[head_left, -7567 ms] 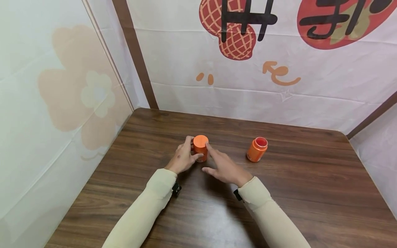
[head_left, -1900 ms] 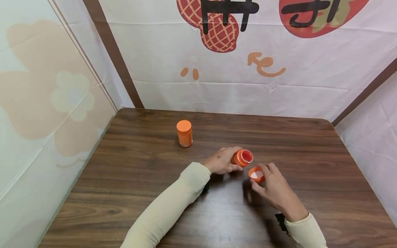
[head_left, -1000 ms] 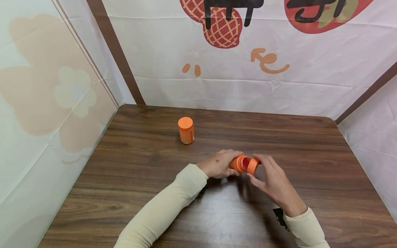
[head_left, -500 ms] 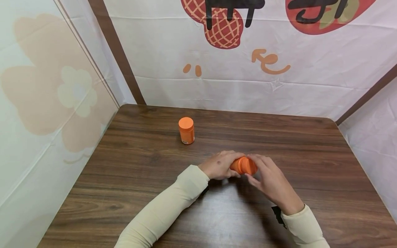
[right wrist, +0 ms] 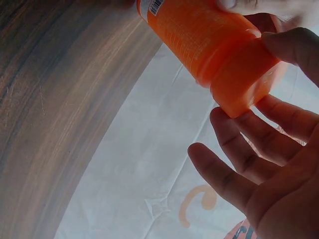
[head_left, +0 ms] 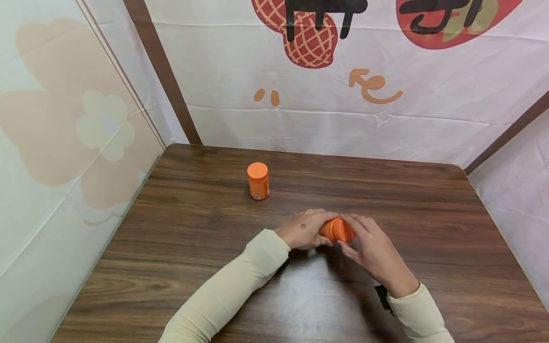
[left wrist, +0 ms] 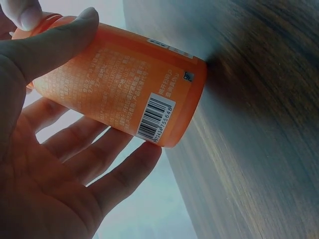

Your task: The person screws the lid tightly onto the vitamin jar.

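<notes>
1. Left hand [head_left: 305,230] grips a tilted jar [left wrist: 119,74]; right hand [head_left: 376,248] pinches its lid [right wrist: 244,77] at the neck, apparently screwing it on.
2. Next move likely needs a steady twist.
3. Capped jar [head_left: 258,182] stands beyond the left grip.

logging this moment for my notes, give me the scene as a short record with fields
left grip: holds the tilted orange bottle by its body
right grip: holds the orange lid on that bottle's mouth
lid tightness: cannot be told
upright orange bottle: lidded, standing farther back, untouched
surface: dark wood-grain table
backdrop: white printed sheet
</notes>
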The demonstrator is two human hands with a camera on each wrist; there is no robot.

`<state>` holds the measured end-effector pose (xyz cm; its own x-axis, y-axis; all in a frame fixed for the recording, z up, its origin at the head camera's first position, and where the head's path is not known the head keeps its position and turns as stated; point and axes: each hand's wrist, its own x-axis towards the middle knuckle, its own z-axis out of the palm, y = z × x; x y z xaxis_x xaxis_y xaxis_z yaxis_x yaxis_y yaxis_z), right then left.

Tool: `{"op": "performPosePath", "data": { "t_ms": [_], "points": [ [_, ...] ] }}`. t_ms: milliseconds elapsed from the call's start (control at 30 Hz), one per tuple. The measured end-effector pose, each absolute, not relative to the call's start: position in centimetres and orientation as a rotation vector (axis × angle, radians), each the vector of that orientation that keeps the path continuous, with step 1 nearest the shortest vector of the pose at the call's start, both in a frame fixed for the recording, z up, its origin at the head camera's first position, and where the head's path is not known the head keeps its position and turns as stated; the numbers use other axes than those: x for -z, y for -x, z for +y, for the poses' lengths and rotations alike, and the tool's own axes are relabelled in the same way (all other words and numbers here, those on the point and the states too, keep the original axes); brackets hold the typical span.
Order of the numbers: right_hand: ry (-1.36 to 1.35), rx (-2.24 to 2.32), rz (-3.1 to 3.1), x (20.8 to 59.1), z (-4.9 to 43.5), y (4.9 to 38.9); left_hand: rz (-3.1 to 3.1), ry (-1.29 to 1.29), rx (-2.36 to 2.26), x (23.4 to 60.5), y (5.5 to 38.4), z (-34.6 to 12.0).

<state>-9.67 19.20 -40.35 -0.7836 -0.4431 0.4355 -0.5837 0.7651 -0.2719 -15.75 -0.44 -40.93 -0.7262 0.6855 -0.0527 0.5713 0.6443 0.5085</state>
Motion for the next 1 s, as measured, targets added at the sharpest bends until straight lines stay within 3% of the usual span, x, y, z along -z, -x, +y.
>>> {"op": "performPosePath", "data": {
  "t_ms": [433,767,1000],
  "points": [
    [-0.548,-0.630,-2.831,40.0,18.9,9.4,2.624,-0.990,-0.676,41.0,15.6,-0.4],
    [-0.838,-0.587,-2.775,39.7,20.2,9.6,2.629,-1.023,-0.686,41.0,15.5,-0.5],
    [-0.736,-0.612,-2.806,39.8,19.8,9.6,2.624,-1.010,-0.707,40.9,15.6,-0.5]
  ]
}}
